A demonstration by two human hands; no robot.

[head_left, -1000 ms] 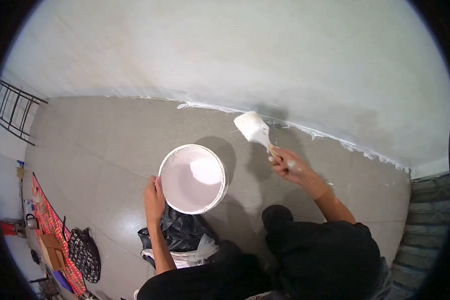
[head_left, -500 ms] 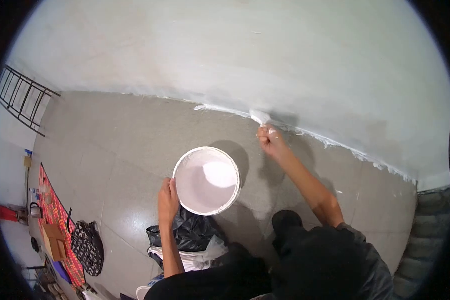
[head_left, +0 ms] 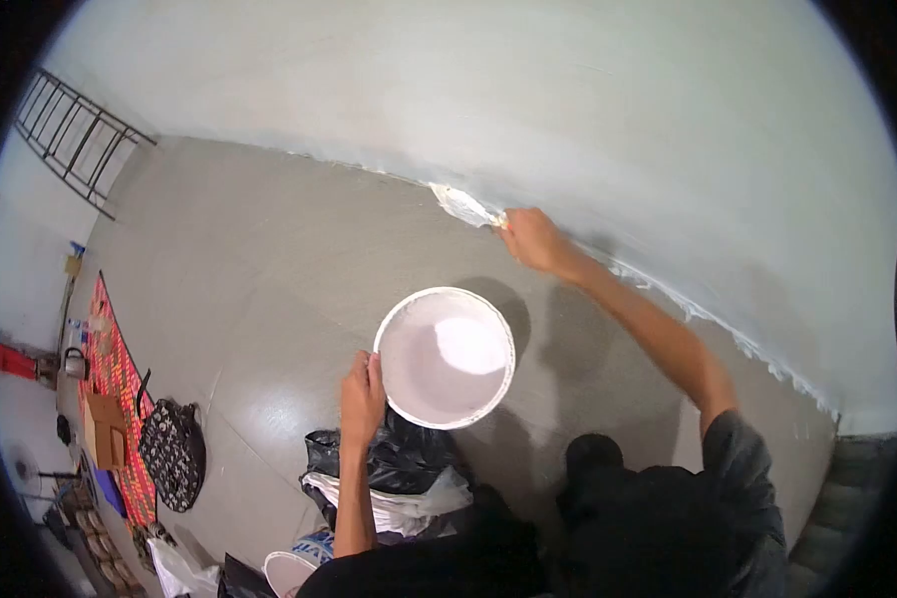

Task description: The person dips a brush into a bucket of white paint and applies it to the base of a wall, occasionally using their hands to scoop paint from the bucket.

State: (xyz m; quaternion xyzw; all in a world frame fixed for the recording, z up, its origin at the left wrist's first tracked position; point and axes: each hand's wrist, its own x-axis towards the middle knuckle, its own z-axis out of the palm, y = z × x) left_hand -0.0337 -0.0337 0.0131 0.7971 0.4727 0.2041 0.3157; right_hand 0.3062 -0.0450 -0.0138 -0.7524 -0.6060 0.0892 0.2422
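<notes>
My left hand (head_left: 363,401) grips the left rim of a round white bucket (head_left: 445,401) with whitish paint inside. The bucket appears over a black plastic bag (head_left: 409,460). At the foot of the pale wall (head_left: 528,100), my right hand (head_left: 533,239) is closed on the handle of a wide white paintbrush (head_left: 461,205). Its bristles point left and touch the line where wall and floor meet. White paint streaks (head_left: 708,311) run along that line, to the right of my right hand.
A black metal rack (head_left: 78,140) leans at the upper left. On the left lie a red patterned mat (head_left: 120,384), a cardboard box (head_left: 105,431), a kettle (head_left: 75,363) and a dark patterned bag (head_left: 172,453). A second white tub (head_left: 289,572) is at the bottom.
My right hand and the brush have moved left along the wall's foot, and the bristles now point left. The bucket and my left hand appear further right as the view has shifted.
</notes>
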